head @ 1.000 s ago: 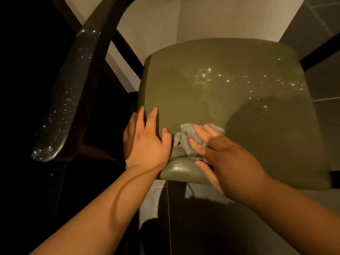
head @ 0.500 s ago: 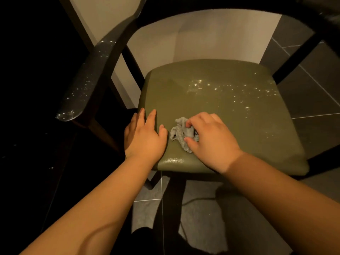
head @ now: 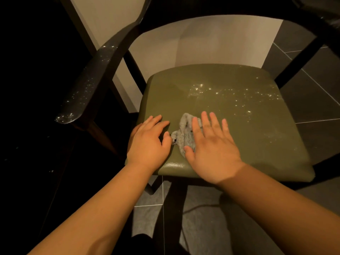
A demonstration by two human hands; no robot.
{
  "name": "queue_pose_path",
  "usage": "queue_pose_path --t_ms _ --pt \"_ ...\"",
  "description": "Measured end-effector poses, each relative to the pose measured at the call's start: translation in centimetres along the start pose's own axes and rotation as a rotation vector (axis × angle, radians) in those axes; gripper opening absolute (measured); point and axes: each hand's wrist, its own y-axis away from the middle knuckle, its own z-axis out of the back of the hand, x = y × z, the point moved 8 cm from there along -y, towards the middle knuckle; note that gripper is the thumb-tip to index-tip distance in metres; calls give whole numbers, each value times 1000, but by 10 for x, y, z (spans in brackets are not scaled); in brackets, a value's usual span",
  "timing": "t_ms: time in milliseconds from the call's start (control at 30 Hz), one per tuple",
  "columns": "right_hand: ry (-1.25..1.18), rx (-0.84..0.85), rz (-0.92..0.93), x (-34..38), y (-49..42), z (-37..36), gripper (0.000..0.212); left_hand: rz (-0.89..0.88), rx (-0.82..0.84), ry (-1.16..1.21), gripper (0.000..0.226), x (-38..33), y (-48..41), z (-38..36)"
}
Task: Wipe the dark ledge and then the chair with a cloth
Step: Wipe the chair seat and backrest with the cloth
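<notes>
Cloth (head: 184, 137): grey, crumpled, under flat right hand (head: 211, 146).

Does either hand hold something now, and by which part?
Nothing is gripped. The right hand presses flat on the right side of the grey cloth; the left hand rests flat on the green seat.

Dim, warm light, left perhaps unlit — glints

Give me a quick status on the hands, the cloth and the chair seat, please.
Right hand flat, pressing grey cloth onto green seat. Left hand flat on seat's front-left corner. Glinting specks on far seat and left armrest.
</notes>
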Motion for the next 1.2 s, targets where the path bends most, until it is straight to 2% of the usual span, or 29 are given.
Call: queue_pose_path --t_ms 67,200,333,433,567,767,867,1033,1200 --pt "-5 -8 -34 0 1 2 84 6 -7 12 46 2 -1 0" --pt "-166 11 18 14 1 3 81 22 -17 29 43 5 -3 0" --pt "-227 -3 69 17 -12 -2 69 25 -17 57 48 5 -4 1" --pt "-270 13 106 -5 -24 -5 64 26 -12 45 51 5 -4 2" --pt "-239 -6 13 -52 -18 0 66 16 -2 28 51 4 -3 2" --pt "-316 29 157 13 6 4 67 24 3 42 51 3 -3 2" --pt "-385 25 83 6 5 8 67 18 15 24 49 3 -2 0" --pt "-354 -29 18 -1 -7 12 74 23 17 22 53 4 -3 -1" --pt "-428 -73 63 3 -19 10 50 16 16 52 51 5 -3 0"
